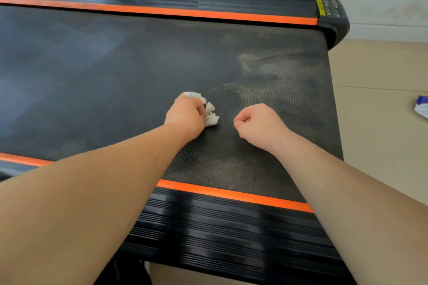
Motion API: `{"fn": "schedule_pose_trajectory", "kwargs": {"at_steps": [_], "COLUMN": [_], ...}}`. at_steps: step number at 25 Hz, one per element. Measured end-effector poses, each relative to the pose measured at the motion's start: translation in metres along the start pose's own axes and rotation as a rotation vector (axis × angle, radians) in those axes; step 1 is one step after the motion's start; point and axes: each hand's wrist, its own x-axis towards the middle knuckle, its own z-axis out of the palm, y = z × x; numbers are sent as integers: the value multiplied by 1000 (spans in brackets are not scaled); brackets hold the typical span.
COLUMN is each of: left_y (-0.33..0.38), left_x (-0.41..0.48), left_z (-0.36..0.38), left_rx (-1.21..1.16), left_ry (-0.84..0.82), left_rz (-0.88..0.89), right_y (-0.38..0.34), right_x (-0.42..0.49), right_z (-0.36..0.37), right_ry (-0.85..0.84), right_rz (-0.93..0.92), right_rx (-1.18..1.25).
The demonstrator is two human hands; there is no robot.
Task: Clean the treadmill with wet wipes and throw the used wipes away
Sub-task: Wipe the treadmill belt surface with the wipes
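Figure: head view. My left hand (pixel 185 114) grips a crumpled white wet wipe (pixel 209 111), fingers curled round it, holding it against the black textured running belt (pixel 115 76) of the treadmill. The wipe bulges out at the hand's 12 and 3 o'clock sides. My right hand (pixel 257 122), at 3 o'clock from the wipe and apart from it, is curled into a fist with nothing visible inside; whether it touches the belt I cannot tell. A pale dusty patch (pixel 266 69) marks the belt at 12 o'clock from the right hand. A far orange stripe (pixel 185 11) and a near orange stripe (pixel 231 194) border the belt at 12 and 6 o'clock. A ribbed black side rail (pixel 220 233) lies just outside the near one. A yellow warning label (pixel 320 6) sits on the black end cap (pixel 333 23) at 1 o'clock. On the beige floor (pixel 375 136), at 3 o'clock, lies a blue-and-white packet (pixel 421 109), cut by the frame edge.
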Motion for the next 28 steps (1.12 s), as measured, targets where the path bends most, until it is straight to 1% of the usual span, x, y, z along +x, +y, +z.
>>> {"fn": "schedule_pose_trajectory", "kwargs": {"at_steps": [1, 2, 3, 4, 6, 7, 8, 9, 10, 12, 13, 14, 15, 16, 18, 19, 20, 21, 22, 23, 25, 26, 27, 28], "left_y": [8, 17, 27, 35, 45, 42, 37, 28, 16, -12, -23, -22, -12, 9, 47, 59, 67, 66, 62, 58, 52, 53, 59, 71], "left_x": [-8, -18, -31, -46, -76, -89, -96, -95, -94, -89, -89, -89, -93, -102, -125, -131, -131, -120, -107, -94, -71, -65, -63, -69], "left_z": [0, 2, 6, 10, 25, 31, 31, 25, 16, 0, -4, -2, 6, 18, 50, 61, 65, 67, 67, 63, 52, 53, 54, 55], "left_rx": [38, 74, 98, 117, 112, 108, 113, 104, 97, 92, 104, 143, 172, 184, 164, 156, 170, 195, 231, 245, 227, 228, 235, 220], "left_ry": [-42, -59, -78, -137, -351, -424, -417, -349, -268, -108, -59, -38, -54, -118, -301, -371, -394, -372, -310, -240, -78, -22, 6, -10], "left_rz": [8, 58, 143, 240, 426, 491, 524, 502, 427, 121, -38, -96, -63, 21, 335, 464, 552, 587, 571, 499, 229, 141, 104, 123], "right_y": [3, 6, 8, 9, 12, 12, 13, 14, 15, 19, 22, 26, 30, 35, 45, 51, 57, 63, 69, 76, 91, 100, 108, 115], "right_x": [-4, -7, -10, -11, -15, -17, -19, -21, -23, -31, -35, -38, -41, -42, -46, -48, -51, -55, -58, -61, -70, -75, -79, -82], "right_z": [-1, -3, -4, -4, -6, -8, -9, -12, -14, -13, -12, -10, -9, -10, -15, -20, -25, -31, -35, -39, -41, -43, -44, -45], "right_ry": [4, 13, 18, 16, -4, -22, -36, -50, -69, -117, -127, -126, -114, -92, -43, -18, 9, 41, 75, 107, 148, 163, 177, 189], "right_rz": [-5, -10, -15, -24, -48, -52, -50, -39, -26, -21, -22, -16, -9, -6, 9, 29, 49, 73, 94, 119, 161, 185, 212, 234], "right_rx": [0, 0, -10, -28, -63, -70, -74, -81, -82, -69, -62, -62, -72, -86, -105, -96, -81, -66, -50, -34, -18, -13, 1, 18]}}
